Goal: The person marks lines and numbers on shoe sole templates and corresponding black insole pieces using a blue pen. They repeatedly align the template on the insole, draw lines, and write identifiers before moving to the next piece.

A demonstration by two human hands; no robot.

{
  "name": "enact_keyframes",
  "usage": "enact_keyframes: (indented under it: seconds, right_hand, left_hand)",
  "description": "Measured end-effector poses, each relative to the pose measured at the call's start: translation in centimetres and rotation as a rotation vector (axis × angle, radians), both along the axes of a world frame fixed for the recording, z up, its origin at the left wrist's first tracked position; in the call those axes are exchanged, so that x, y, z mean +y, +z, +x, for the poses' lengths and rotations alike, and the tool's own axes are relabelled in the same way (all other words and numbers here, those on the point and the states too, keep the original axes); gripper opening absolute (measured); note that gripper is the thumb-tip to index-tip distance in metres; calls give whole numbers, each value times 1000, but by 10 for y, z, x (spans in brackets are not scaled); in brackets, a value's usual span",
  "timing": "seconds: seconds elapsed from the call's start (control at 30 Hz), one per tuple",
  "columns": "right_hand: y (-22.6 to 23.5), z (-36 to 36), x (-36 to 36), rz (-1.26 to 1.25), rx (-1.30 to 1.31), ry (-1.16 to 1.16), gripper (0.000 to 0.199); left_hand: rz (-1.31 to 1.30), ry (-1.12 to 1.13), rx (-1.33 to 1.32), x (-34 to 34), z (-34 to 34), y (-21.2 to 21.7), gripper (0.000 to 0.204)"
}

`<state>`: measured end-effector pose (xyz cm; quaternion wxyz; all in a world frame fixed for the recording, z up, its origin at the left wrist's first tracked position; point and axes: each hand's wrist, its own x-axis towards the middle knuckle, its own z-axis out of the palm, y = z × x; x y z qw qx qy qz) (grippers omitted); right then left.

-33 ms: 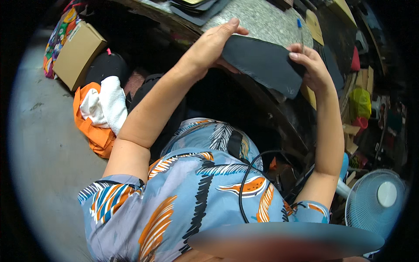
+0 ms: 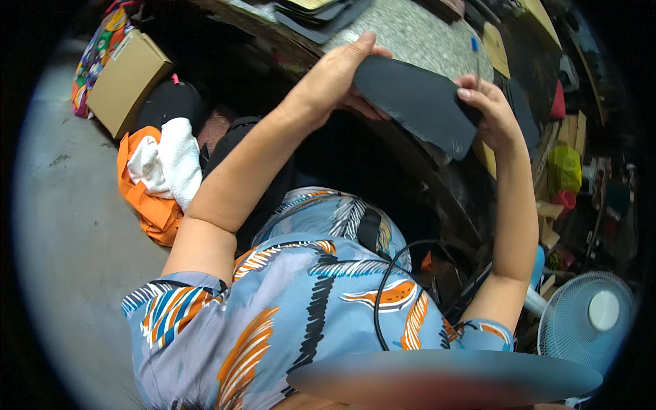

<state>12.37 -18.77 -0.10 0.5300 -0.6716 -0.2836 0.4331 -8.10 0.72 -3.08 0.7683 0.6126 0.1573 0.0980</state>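
A black, flat, leather-like piece [image 2: 413,102] with rounded corners is held up between my hands, above the near edge of the worktable. It bears a small pale handwritten mark near its lower right corner. My left hand [image 2: 342,78] grips the left end, thumb on the upper side and fingers partly hidden beneath. At the right end, my right hand [image 2: 488,113] pinches the piece between thumb and fingers. A slim pen [image 2: 476,58] with a blue tip end also sticks up from the right hand's fingers. Both forearms are bare.
Behind the hands lies a speckled stone slab [image 2: 410,31], with a stack of dark sheets [image 2: 324,20] on its left. A cardboard box [image 2: 128,82], an orange bag [image 2: 140,205] and a white cloth [image 2: 179,160] are at left. A fan [image 2: 584,321] stands at right; a black cable [image 2: 380,301] crosses my shirt.
The black piece and both hands appear slightly lower and further right, with the piece tilted a little differently. The surroundings shift slightly too. Both hands keep their hold.
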Motion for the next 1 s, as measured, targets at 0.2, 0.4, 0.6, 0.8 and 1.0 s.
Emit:
enact_keyframes:
  seconds: [0.2, 0.4, 0.6, 0.8, 1.0]
  right_hand:
    - [4, -2, 5, -20, 116, -53, 23]
    - [1, -1, 3, -16, 115, -66, 24]
    - [-2, 4, 3, -22, 121, -45, 25]
    - [-2, -1, 5, -8, 72, -103, 25]
    - [-4, 6, 1, 0, 25, 0, 29]
  left_hand:
    - [-183, -64, -41, -2, -6, 5, 70]
    - [-269, -79, -89, -4, -10, 1, 52]
    - [-202, -94, -62, -11, -12, -3, 27]
    - [-173, -94, -63, -11, -9, -8, 27]
    - [-211, -99, -91, -10, -8, -11, 24]
